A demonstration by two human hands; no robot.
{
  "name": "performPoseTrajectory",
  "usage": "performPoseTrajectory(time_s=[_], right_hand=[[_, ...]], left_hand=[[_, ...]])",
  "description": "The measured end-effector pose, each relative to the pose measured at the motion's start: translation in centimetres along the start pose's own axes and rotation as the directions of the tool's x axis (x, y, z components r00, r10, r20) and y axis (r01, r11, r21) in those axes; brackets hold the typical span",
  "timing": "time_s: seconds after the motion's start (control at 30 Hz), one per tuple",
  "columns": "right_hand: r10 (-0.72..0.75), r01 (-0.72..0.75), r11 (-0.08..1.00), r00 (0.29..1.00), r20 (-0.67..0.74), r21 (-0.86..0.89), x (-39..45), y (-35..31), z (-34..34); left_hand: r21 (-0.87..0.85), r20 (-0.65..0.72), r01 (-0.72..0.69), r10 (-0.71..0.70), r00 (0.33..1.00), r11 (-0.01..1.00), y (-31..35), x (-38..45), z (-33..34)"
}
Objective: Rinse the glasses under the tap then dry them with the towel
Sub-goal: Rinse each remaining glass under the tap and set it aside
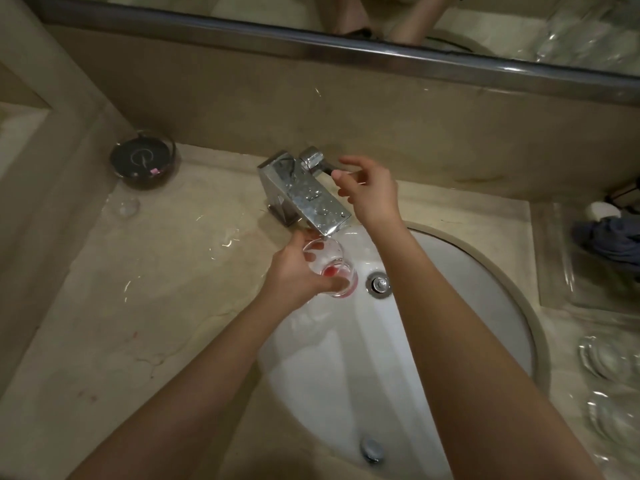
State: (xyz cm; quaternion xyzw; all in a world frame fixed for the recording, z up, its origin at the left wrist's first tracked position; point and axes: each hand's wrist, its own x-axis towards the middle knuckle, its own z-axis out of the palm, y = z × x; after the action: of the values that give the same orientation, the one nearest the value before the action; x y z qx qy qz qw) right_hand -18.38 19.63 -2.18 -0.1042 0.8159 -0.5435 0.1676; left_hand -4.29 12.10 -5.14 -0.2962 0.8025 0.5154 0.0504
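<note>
1. The left hand [298,271] gripped a clear glass [330,268], fingers and thumb curled round its side, and held it tilted just under the spout of the chrome tap [304,192], above the far left part of the white sink [450,271].
2. A little red liquid lay in the bottom of the glass.
3. The right hand [370,192] was at the tap's lever handle [317,161], on the tap's far right side, thumb and forefinger at the lever's end; whether they actually pinched it could not be told.
4. The drain plug [380,284] sat just right of the glass.
5. A dark round dish [142,159] stood on the wet stone counter [138,306] at the far left.
6. A blue towel [609,237] lay on a clear tray [554,271] at the far right, well apart from the hands.
7. More clear glassware [609,358], blurred, stood on the counter at the near right.
</note>
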Motion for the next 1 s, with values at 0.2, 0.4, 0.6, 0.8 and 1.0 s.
performPoseTrajectory(time_s=[0.2, 0.4, 0.6, 0.8, 1.0], right_hand=[[-0.035, 0.034, 0.998, 0.999, 0.014, 0.045, 1.1, 0.3, -0.2], [-0.024, 0.022, 0.998, 0.999, 0.035, 0.065, 2.0, 0.5, -0.4], [0.063, -0.066, 0.979, 0.998, 0.025, 0.190, 1.3, 1.2, -0.7], [0.500, -0.540, 0.812, 0.839, 0.212, 0.220, -3.9, 7.4, -0.7], [0.518, -0.790, 0.508, 0.599, 0.611, 0.344, -7.4, 8.7, -0.8]], left_hand=[[-0.061, -0.017, 0.002, -0.003, 1.000, 0.998, 0.2, 0.8, 0.4], [-0.138, -0.046, 0.014, -0.020, 0.999, 0.990, -0.2, 1.3, 0.6], [-0.182, -0.024, 0.017, -0.022, 0.999, 0.983, -0.5, 1.5, 0.7], [-0.309, 0.034, 0.045, -0.036, 0.999, 0.950, -0.7, 1.4, 0.6], [-0.487, 0.142, 0.074, -0.004, 0.990, 0.870, -0.7, 1.1, 0.2]])
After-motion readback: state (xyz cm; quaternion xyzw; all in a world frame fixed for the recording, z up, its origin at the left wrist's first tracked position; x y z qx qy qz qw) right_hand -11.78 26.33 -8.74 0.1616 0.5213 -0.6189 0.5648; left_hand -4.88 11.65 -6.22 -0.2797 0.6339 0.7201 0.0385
